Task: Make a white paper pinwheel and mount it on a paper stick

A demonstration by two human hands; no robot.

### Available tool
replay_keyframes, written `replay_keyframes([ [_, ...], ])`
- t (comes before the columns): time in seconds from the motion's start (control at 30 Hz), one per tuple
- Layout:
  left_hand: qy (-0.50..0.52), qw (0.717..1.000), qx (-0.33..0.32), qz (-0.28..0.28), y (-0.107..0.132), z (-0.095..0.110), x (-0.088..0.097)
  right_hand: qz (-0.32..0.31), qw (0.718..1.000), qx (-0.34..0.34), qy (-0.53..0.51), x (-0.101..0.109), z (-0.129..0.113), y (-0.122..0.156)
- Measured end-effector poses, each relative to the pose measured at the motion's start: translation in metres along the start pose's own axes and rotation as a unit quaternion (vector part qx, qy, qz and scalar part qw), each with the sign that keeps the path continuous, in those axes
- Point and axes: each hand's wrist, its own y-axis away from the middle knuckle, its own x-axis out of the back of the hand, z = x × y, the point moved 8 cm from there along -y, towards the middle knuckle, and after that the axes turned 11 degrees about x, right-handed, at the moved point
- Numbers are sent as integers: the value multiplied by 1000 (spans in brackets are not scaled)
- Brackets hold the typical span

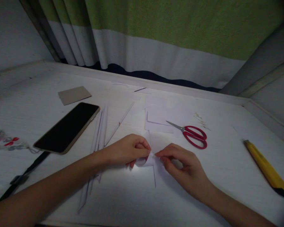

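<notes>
Near the middle of the table, my left hand point(132, 150) has its fingers closed over a small whitish roll point(142, 162). It is mostly covered by the fingers, and I cannot tell whether it is clear tape or curled paper. Facing it, my right hand point(183, 168) pinches a tiny pale bit at the roll's edge between thumb and forefinger. The two sets of fingertips almost meet. White paper sheets point(161, 117) lie beyond the hands. Red-handled scissors point(186, 132) rest just past my right hand, blades pointing left.
Thin rolled paper sticks point(100, 126) lie by my left forearm, partly beneath it. A black-screened phone point(69, 127) and a cardboard piece point(74, 95) are farther left. At right is a yellow cutter knife point(266, 168). A green and white curtain point(156, 37) hangs behind the table.
</notes>
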Motion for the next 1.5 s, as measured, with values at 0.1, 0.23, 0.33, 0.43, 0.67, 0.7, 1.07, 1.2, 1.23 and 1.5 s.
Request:
replay_keyframes([
  [0.1, -1, 1000, 5, 5, -1, -3, 1, 58, 996, -33, 55, 24, 8, -5],
  [0.23, -10, 1000, 18, 13, -2, -4, 1, 107, 984, -36, 138, 56, 18, -12],
  [0.33, -15, 1000, 22, 11, -2, -3, 0, 78, 975, -35, 205, 70, 27, -17],
  [0.43, -19, 1000, 20, 15, -2, -2, 1, 14, 969, -77, 235, 81, 42, -18],
  [0.67, -22, 999, 23, 18, -3, -5, 2, -68, 966, -186, 165, 108, 69, -10],
  [0.7, -22, 999, 24, 18, -3, -5, 2, -58, 966, -193, 164, 114, 69, -9],
  [1.07, -25, 999, 22, 10, -2, -2, 1, 33, 976, -211, 44, 143, 86, -5],
  [1.2, -26, 999, 25, 13, 0, -1, 0, 36, 974, -221, 28, 140, 84, -4],
  [1.23, -26, 999, 25, 13, 1, -1, 0, 36, 974, -224, 21, 139, 84, -4],
  [1.5, -19, 999, 27, 12, 0, -1, 0, 27, 971, -236, -39, 135, 87, -2],
])
